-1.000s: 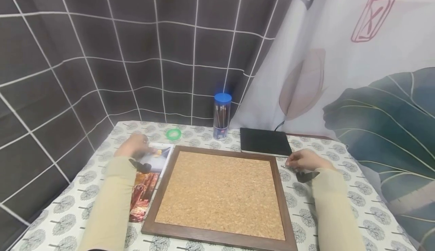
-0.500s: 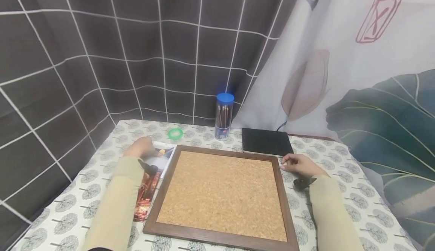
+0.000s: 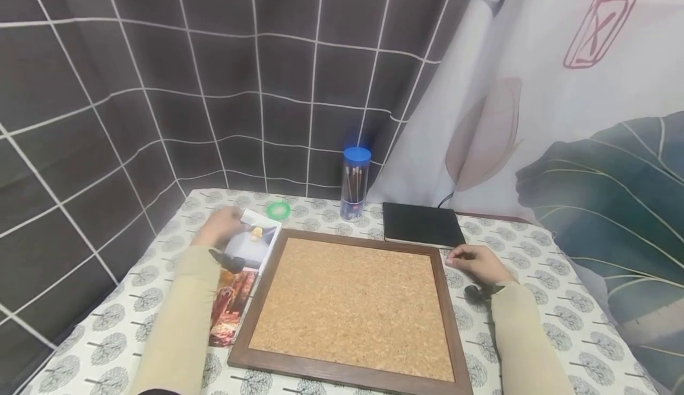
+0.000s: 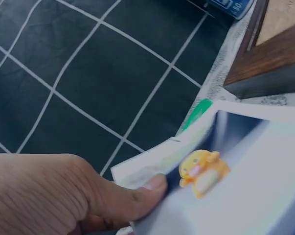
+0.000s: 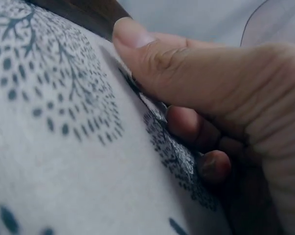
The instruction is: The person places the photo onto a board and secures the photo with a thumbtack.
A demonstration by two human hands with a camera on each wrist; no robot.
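Note:
My left hand (image 3: 218,227) pinches the far left edge of a photo print (image 3: 250,246), thumb on top in the left wrist view. A yellow toy figure (image 4: 203,171) is pictured on it, and its far edge is raised. Another pale sheet edge shows behind it. Below, a reddish-orange photo print (image 3: 231,306) lies partly under my sleeve. A wood-framed cork board (image 3: 352,306) lies flat between my hands. My right hand (image 3: 481,262) rests beside the frame's far right corner, fingers bent and thumb towards the index finger. Whether anything small is between those fingertips is hidden.
Behind the board stand a clear tube of pencils or brushes with a blue lid (image 3: 356,184) and a flat black notebook-like object (image 3: 423,224). A green ring (image 3: 278,210), perhaps a tape roll, lies back left. A dark checked curtain (image 3: 267,74) hangs behind the table.
My left hand has raised the far edge of the toy photo, which shows more fully. My right hand has shifted slightly and stays near the frame's corner. The head view has turned slightly left.

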